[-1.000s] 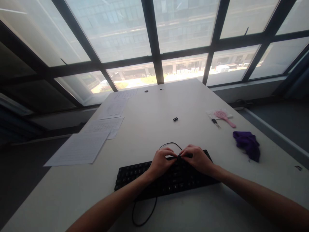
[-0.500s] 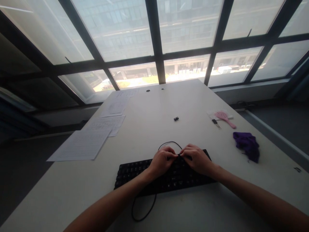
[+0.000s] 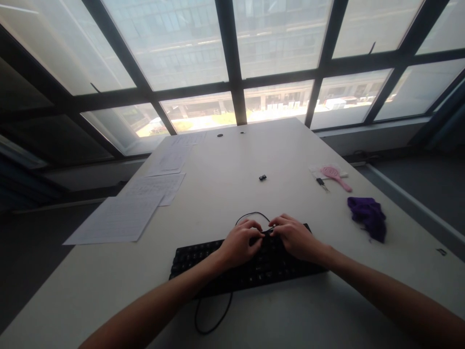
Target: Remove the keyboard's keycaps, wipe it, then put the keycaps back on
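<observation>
A black keyboard (image 3: 254, 271) lies on the white table, slightly slanted, partly covered by my forearms and hands. Above its far edge, my left hand (image 3: 242, 242) pinches a thin black cable (image 3: 253, 213) between thumb and fingers. Close by on the right, my right hand (image 3: 292, 238) has its fingers closed on the same cable, with a short dark stretch showing between the two hands. The cable arcs out behind the keyboard, and another loop of it (image 3: 207, 333) comes out in front. My fingers hide where the cable meets the keyboard.
Two small black keycaps (image 3: 262, 178) lie beyond the keyboard. Toward the right are a pink hairbrush (image 3: 336, 177) on clear plastic, a small black-and-wire tool (image 3: 321, 183) and a purple cloth (image 3: 367, 218). Paper sheets (image 3: 112, 220) cover the left side. Windows (image 3: 276, 39) stand behind the table.
My hands have come slightly apart, and a bit of cable now shows between the fingertips. The whole view has shifted a little; the keyboard and other objects stay in place.
</observation>
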The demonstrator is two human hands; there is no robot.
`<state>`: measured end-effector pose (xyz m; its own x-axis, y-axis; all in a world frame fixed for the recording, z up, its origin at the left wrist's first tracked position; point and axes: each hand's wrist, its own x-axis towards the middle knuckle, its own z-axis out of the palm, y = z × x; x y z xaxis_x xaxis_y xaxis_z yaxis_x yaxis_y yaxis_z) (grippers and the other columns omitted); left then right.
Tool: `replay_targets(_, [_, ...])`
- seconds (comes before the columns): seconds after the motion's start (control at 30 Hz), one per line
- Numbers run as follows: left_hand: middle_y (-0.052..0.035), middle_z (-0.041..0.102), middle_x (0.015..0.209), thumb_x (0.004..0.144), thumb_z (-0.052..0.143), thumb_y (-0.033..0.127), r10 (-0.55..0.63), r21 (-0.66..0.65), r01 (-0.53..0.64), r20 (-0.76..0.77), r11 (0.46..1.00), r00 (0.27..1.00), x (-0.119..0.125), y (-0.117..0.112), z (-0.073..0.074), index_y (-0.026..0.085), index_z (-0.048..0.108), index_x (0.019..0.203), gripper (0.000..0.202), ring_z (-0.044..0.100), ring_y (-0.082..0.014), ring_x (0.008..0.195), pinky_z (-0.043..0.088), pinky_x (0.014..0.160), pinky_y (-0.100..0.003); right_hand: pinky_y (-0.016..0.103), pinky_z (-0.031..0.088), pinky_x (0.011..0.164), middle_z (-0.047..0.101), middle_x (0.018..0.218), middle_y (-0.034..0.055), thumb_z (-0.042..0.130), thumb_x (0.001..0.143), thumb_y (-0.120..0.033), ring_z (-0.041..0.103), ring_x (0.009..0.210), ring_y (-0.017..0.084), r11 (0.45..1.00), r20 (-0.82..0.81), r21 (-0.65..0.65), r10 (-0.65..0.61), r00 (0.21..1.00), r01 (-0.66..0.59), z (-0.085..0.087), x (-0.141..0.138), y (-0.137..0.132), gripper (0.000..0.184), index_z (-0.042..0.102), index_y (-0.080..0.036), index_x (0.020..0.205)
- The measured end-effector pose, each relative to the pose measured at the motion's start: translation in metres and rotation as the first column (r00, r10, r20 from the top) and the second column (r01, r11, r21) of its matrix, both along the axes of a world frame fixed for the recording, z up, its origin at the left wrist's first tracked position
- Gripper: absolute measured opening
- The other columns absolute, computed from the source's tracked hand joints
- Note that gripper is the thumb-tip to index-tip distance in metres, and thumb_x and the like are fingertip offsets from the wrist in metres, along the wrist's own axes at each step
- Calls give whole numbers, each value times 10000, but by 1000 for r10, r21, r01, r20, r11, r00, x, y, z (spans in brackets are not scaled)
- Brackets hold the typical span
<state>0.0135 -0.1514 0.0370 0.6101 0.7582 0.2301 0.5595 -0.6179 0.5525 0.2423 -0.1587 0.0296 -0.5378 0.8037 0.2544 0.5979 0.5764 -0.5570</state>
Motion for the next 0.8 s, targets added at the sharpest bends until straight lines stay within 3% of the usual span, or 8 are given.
replay_targets(0.1, [-44,726,954,885,635,227,69,-73,-61,114,995,991,6,41,0,205,764,881,131,668,-162,844,549,787,-286,315,492,894,734,1028,52,521,849,-34,637,987,193,999,-126,-12,-40,991,38,4,1,35,288,749,-209,850])
replay_targets(0.17, [-48,738,919,878,655,226,210,-83,-200,143,976,967,14,80,-1,182,758,910,116,679,-139,752,553,707,-246,302,504,849,737,953,54,544,860,-63,664,873,180,988,-129,12,-151,980,154,4,1,74,249,749,-193,916])
replay_targets(0.27, [-83,746,1013,841,714,208,373,-53,-369,116,928,921,29,142,-8,157,738,1021,189,700,-158,781,558,777,-276,330,496,898,729,1023,96,587,869,-99,676,866,195,925,-27,55,-375,927,376,0,-1,141,230,730,-156,1038])
replay_targets(0.4, [-119,736,1097,810,751,202,448,-34,-446,83,894,890,50,196,-23,141,730,1082,279,706,-181,800,538,862,-309,339,464,979,659,1258,129,611,867,-99,643,1083,236,914,25,73,-402,915,399,-14,-7,206,303,711,-165,1144])
replay_targets(0.47, [-120,745,1067,813,742,202,465,-27,-464,63,885,883,59,209,-30,145,749,1049,243,707,-190,810,528,872,-306,316,458,981,668,1258,110,621,855,-90,636,1111,234,924,58,72,-380,923,376,-22,-11,222,290,737,-188,1102])
replay_targets(0.6, [-114,758,1022,831,681,173,479,-14,-478,33,878,877,70,219,-39,171,787,947,157,700,-216,921,500,914,-302,282,469,910,737,1067,110,579,868,-89,670,1005,225,936,103,64,-352,930,347,-33,-12,233,235,784,-181,939])
replay_targets(0.8, [-105,776,918,806,670,163,472,-45,-471,31,881,881,65,208,-33,160,795,930,177,712,-208,884,515,860,-286,249,464,839,724,1006,110,620,834,-93,661,882,182,937,71,83,-345,936,339,-31,-3,226,173,764,-130,922])
